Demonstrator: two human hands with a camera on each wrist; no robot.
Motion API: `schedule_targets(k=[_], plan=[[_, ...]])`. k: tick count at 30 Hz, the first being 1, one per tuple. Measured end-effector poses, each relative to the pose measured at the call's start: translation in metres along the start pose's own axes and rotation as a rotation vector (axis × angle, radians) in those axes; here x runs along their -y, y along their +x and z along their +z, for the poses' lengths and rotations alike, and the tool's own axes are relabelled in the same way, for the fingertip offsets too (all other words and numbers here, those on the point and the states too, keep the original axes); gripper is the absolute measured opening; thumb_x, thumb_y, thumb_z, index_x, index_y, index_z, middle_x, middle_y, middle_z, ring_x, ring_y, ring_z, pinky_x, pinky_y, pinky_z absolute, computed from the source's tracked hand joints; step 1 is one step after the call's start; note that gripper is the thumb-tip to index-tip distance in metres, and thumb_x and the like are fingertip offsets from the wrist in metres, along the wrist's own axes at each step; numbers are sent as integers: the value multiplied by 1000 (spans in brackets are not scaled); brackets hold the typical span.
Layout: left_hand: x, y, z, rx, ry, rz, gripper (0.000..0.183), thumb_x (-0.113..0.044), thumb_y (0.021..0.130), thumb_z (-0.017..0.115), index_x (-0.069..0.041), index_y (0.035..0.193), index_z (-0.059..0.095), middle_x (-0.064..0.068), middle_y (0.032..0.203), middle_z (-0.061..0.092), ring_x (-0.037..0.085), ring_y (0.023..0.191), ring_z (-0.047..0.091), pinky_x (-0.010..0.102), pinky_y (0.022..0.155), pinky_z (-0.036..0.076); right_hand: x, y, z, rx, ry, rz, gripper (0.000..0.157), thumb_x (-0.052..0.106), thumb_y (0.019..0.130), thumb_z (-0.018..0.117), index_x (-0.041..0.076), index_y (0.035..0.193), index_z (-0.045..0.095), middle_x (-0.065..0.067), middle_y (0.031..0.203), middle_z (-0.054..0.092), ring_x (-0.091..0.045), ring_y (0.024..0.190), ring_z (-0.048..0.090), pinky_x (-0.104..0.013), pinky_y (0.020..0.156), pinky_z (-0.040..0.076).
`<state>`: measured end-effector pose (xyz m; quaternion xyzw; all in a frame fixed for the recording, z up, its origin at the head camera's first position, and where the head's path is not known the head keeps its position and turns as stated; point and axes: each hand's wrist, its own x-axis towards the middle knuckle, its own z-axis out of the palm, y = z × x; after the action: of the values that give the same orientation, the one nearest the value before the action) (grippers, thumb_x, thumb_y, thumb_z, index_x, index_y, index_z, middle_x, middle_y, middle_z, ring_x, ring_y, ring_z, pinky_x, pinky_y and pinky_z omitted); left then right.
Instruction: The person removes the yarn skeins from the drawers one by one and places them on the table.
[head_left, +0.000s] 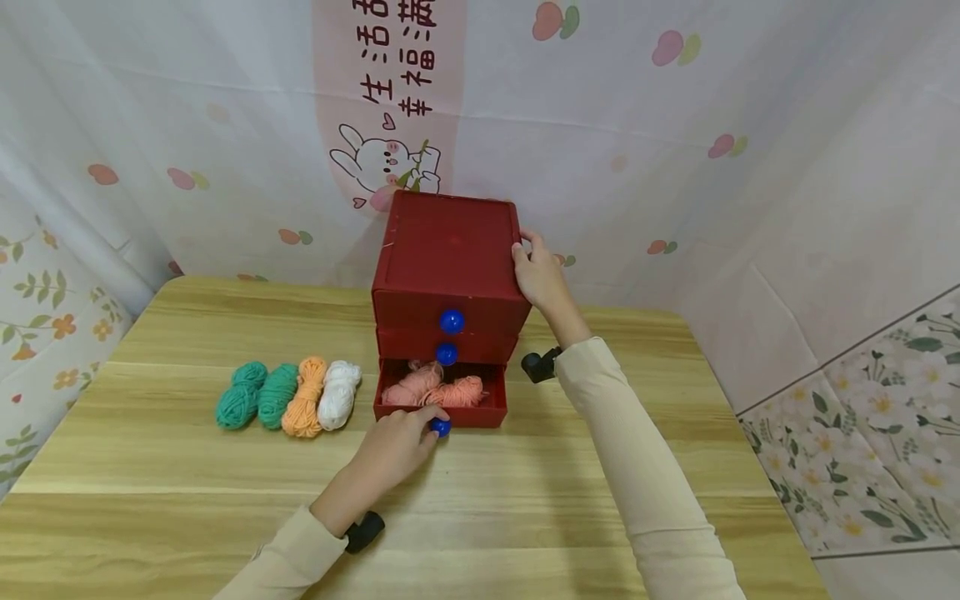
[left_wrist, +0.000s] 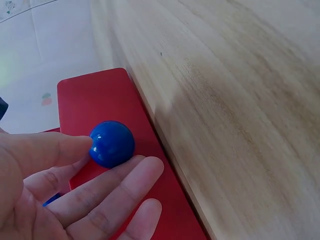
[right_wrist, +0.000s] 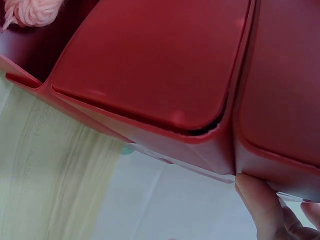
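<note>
A dark red drawer cabinet (head_left: 453,250) has its bottom drawer (head_left: 480,419) pulled out. Two balls of pink yarn (head_left: 459,392) lie inside the drawer. With thumb and fingers, my left hand (head_left: 393,450) pinches the round blue knob (left_wrist: 113,144) on that drawer's front. My right hand (head_left: 542,275) rests against the upper right side of the cabinet, fingertips at its top edge. Part of that hand is out of frame in the right wrist view, where a finger (right_wrist: 260,202) touches the red side wall. The upper drawers, with blue knobs (head_left: 452,322), are closed.
Left of the cabinet, green yarn (head_left: 277,395), orange yarn (head_left: 304,398) and white yarn (head_left: 340,395) lie in a row on the wooden table (head_left: 525,517). A printed curtain (head_left: 225,100) hangs directly behind the cabinet. Black wrist cameras (head_left: 365,532) sit on both wrists.
</note>
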<state>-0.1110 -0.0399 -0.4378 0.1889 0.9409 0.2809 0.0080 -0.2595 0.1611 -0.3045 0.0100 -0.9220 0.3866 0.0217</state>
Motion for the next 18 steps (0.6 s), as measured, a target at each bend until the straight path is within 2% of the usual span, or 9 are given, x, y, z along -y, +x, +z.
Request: schedule_targets(k=[8,18], plan=[[-2,-8,0,-4,-1,5,19,-12,86,65,-15,105,66,-5,53,38,8,45,29,21,42,21,-1,0,2,1,5,5,50,33,101,29,14,147,23,-18,117,56,-30,104,54,-44,91,43],[-7,-22,0,35,-30,10,19,-13,86,64,-15,105,67,-7,53,37,6,45,29,21,42,21,-2,0,2,-8,18,-4,49,33,101,29,14,147,24,-18,115,56,-30,102,55,-45,89,44]])
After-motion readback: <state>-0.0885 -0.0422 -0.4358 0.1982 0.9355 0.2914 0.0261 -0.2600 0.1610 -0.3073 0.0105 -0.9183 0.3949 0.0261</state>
